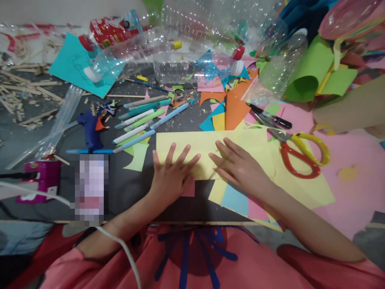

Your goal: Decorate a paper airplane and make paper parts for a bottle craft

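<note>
The left hand (173,172)'s grip was spread wide, palm down, with fingers on the pale yellow paper strip (204,138). The right hand (240,164) lay over the same strip, fingers loosely parted; whether its thumb pinched the lower edge, I cannot tell. The strip lay flat on the dark tabletop (132,196), reaching under both hands — 1 long piece whose right end merged with other yellow paper. Its straight edges suggested that shaping was done, by cutting or folding; no drawing or glue showed on the exposed face, so the work seemed at an early stage. Scissors (284,139) rested unheld at the right — the glue gun (92,132) and markers (144,120) likewise at the left. Plastic bottles (192,68) lay behind.
</note>
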`<control>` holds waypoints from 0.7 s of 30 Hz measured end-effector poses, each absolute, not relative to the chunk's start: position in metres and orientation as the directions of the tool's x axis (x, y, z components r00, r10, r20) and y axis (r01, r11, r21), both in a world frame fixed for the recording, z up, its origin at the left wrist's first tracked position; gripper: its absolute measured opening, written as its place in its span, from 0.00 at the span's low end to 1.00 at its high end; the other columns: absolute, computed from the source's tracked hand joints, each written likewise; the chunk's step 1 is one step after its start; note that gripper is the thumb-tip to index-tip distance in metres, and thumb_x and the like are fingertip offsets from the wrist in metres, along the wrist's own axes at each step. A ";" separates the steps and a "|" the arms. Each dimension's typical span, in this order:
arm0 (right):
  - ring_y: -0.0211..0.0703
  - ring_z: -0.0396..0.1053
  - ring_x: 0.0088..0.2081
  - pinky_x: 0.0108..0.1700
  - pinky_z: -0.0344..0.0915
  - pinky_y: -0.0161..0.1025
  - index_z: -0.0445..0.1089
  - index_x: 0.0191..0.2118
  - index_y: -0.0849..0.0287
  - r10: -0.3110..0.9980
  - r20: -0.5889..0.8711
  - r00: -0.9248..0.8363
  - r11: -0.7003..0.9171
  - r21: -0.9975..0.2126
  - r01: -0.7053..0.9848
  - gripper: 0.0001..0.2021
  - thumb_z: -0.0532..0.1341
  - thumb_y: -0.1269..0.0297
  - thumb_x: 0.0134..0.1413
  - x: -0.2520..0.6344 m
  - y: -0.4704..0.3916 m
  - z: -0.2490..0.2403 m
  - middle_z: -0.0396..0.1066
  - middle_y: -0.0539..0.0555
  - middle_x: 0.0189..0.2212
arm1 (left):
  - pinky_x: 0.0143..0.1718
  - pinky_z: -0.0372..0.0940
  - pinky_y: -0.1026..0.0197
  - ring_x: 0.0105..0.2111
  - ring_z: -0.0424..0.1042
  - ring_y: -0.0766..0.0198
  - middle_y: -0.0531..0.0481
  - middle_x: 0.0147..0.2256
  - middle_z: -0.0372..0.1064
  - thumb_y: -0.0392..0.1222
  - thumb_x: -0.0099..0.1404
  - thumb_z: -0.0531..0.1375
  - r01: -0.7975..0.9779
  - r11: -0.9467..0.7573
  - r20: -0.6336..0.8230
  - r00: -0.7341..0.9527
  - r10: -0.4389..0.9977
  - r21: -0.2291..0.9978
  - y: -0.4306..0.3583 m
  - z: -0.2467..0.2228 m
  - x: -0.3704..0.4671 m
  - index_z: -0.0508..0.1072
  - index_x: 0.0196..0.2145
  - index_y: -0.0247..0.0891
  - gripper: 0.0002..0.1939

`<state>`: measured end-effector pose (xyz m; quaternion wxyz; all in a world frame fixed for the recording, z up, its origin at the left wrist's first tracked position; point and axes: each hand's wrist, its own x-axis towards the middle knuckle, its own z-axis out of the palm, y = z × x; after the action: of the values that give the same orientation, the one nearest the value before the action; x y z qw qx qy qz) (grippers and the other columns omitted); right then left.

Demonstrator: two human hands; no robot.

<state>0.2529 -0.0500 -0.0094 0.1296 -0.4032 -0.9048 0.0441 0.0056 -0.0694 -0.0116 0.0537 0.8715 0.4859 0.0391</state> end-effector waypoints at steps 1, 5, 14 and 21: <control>0.58 0.63 0.64 0.62 0.66 0.56 0.72 0.55 0.64 0.740 0.197 -0.643 0.672 -0.182 0.718 0.18 0.53 0.61 0.68 0.253 -0.050 -0.010 0.69 0.69 0.59 | 0.65 0.31 0.29 0.68 0.51 0.40 0.47 0.68 0.55 0.50 0.73 0.50 0.842 -0.523 0.018 0.526 0.851 0.129 -0.069 -0.012 0.005 0.58 0.67 0.53 0.26; 0.58 0.62 0.65 0.61 0.66 0.57 0.71 0.56 0.62 0.754 0.187 -0.630 0.657 -0.194 0.729 0.18 0.54 0.60 0.68 0.254 -0.051 -0.013 0.69 0.68 0.59 | 0.66 0.30 0.32 0.68 0.51 0.40 0.47 0.68 0.55 0.52 0.73 0.51 0.835 -0.539 0.036 0.538 0.842 0.116 -0.069 -0.015 0.004 0.58 0.67 0.51 0.27; 0.49 0.75 0.44 0.48 0.75 0.46 0.77 0.43 0.66 0.556 0.343 -0.757 0.829 -0.169 0.532 0.13 0.54 0.70 0.67 0.235 -0.061 0.002 0.80 0.58 0.40 | 0.67 0.29 0.35 0.68 0.50 0.40 0.46 0.68 0.56 0.56 0.72 0.51 0.829 -0.552 0.061 0.549 0.834 0.087 -0.068 -0.019 0.003 0.55 0.68 0.50 0.30; 0.48 0.72 0.48 0.50 0.73 0.46 0.75 0.51 0.67 0.548 0.246 -0.799 0.833 -0.242 0.497 0.16 0.52 0.69 0.67 0.228 -0.078 0.003 0.79 0.59 0.46 | 0.67 0.32 0.33 0.68 0.51 0.40 0.44 0.67 0.56 0.55 0.72 0.51 0.831 -0.551 0.053 0.549 0.834 0.070 -0.068 -0.017 0.005 0.56 0.68 0.49 0.30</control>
<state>0.2277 -0.0776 0.0032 0.1542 -0.2767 -0.9449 0.0828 0.0047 -0.0684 -0.0174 0.0184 0.8798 0.4734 0.0400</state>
